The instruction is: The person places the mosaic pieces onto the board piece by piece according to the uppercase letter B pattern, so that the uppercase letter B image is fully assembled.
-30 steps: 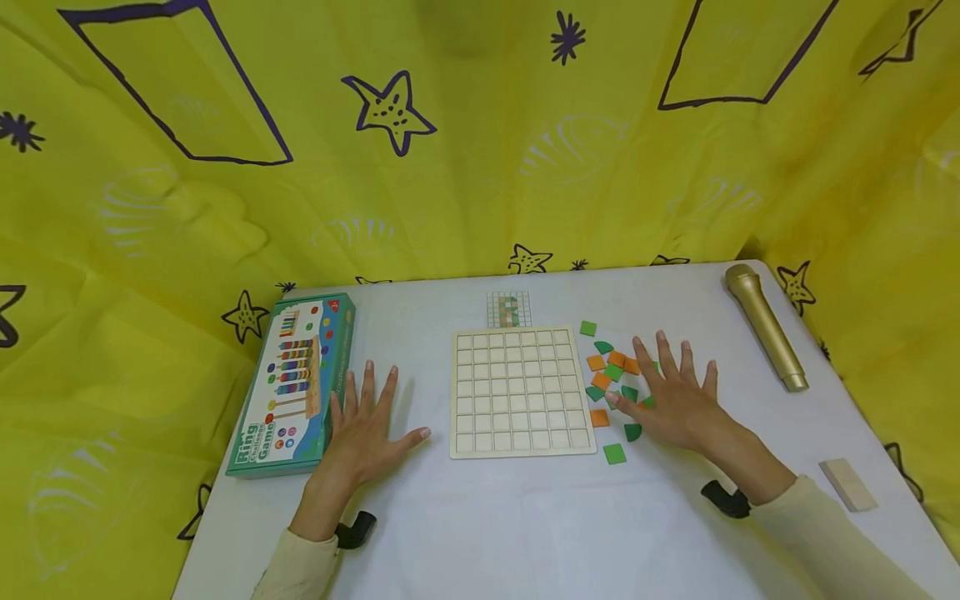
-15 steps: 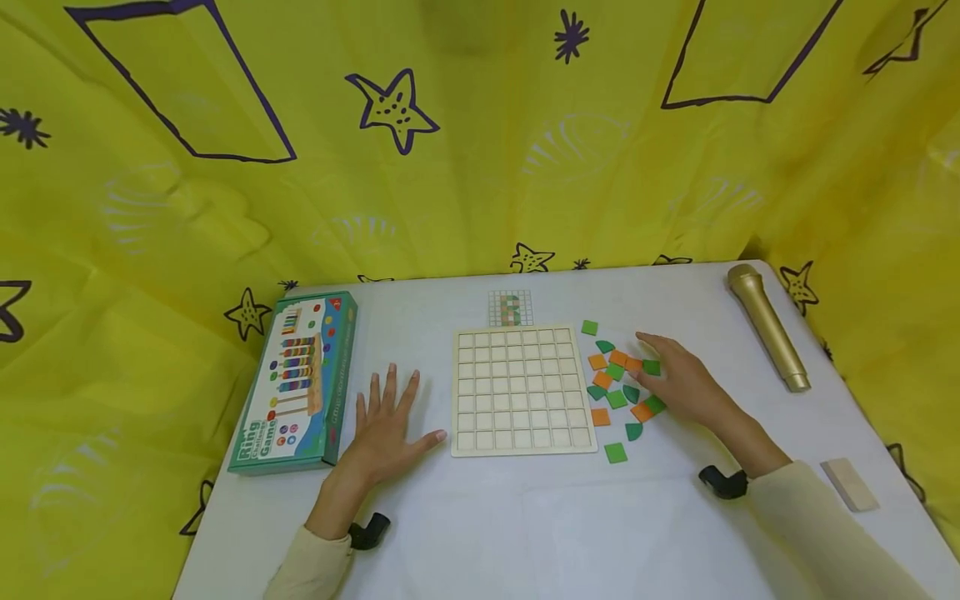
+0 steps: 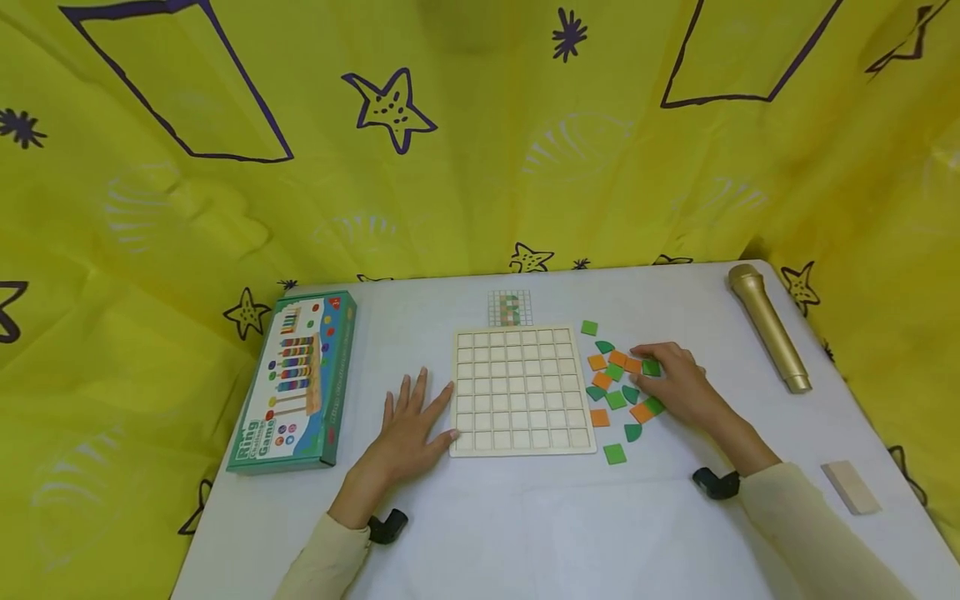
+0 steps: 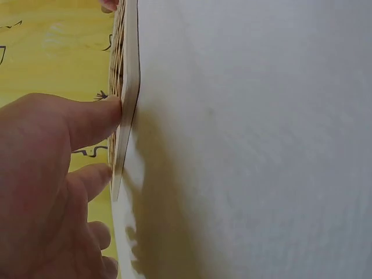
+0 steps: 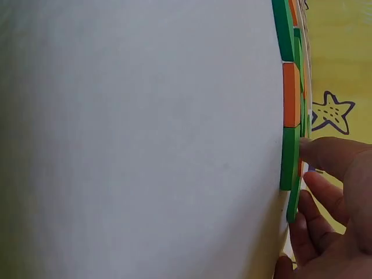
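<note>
A pale wooden grid board [image 3: 522, 448] lies flat mid-table. My left hand [image 3: 408, 442] is at its left edge, fingers spread, with thumb and index fingertips at the rim [image 4: 132, 64]. My right hand [image 3: 684, 390] is bent over the right side of a scatter of orange and green tiles. Its thumb and index fingertips stand apart, a green square [image 3: 651, 367] and an orange square [image 3: 632, 366] showing between them. In the right wrist view the thumb [image 5: 331, 154] is close beside the row of tiles, and the other fingers are curled.
A small pattern card [image 3: 510, 308] lies behind the board. At the left is a green game box [image 3: 300, 383]. A gold microphone [image 3: 768, 329] and a wooden block [image 3: 851, 487] lie at the right. A yellow curtain [image 3: 465, 192] hangs behind the table.
My left hand has moved right, from beside the box to the board's edge. My right hand, earlier spread over the tiles, has drawn its fingers in around the tiles at right.
</note>
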`<state>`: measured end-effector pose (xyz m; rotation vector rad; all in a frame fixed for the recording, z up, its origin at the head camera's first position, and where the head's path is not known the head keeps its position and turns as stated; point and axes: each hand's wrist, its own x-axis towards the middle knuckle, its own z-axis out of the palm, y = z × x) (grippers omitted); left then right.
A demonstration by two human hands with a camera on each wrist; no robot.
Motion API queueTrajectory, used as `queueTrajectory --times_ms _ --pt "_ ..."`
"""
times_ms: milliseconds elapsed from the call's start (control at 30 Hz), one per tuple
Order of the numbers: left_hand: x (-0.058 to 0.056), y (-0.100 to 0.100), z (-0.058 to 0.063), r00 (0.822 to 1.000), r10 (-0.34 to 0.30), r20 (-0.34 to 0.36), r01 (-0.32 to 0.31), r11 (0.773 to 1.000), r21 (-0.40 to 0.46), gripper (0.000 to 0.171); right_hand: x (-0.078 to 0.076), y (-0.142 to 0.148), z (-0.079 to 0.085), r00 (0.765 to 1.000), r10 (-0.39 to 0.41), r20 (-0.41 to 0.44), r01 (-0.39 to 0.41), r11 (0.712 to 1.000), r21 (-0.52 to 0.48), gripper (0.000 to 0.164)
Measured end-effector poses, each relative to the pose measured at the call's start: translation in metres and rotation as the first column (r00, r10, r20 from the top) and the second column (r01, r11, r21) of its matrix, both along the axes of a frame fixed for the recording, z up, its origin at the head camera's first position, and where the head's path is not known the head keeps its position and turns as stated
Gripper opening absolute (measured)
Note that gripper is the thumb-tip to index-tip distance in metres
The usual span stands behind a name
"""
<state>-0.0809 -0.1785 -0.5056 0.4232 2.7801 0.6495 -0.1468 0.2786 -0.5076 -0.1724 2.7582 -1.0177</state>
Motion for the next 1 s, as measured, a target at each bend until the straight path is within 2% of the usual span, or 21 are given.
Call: queueTrajectory --times_ms 133,333,600,1000 --pt "0.000 0.000 -0.001 0.999 -0.005 0.038 0.006 1.000 -0.016 0.074 -0.002 0.000 0.001 1.000 0.024 0.006 -0.024 1.000 0.009 0.046" --pt "-0.003 -0.001 -0.001 0.998 -0.016 0.053 0.017 1.000 -0.024 0.074 -0.007 0.000 0.005 0.998 0.059 -0.007 -0.059 0.998 0.024 0.037" --pt "-0.003 -0.002 0.004 0.999 -0.029 0.046 0.030 0.999 -0.031 0.071 -0.014 -0.001 0.009 0.996 0.086 -0.013 -0.086 0.996 0.023 0.035" --pt "-0.004 -0.001 0.002 0.999 -0.022 0.048 0.024 0.999 -0.049 0.069 -0.033 0.000 0.007 0.992 0.122 0.019 -0.122 0.992 0.043 0.033"
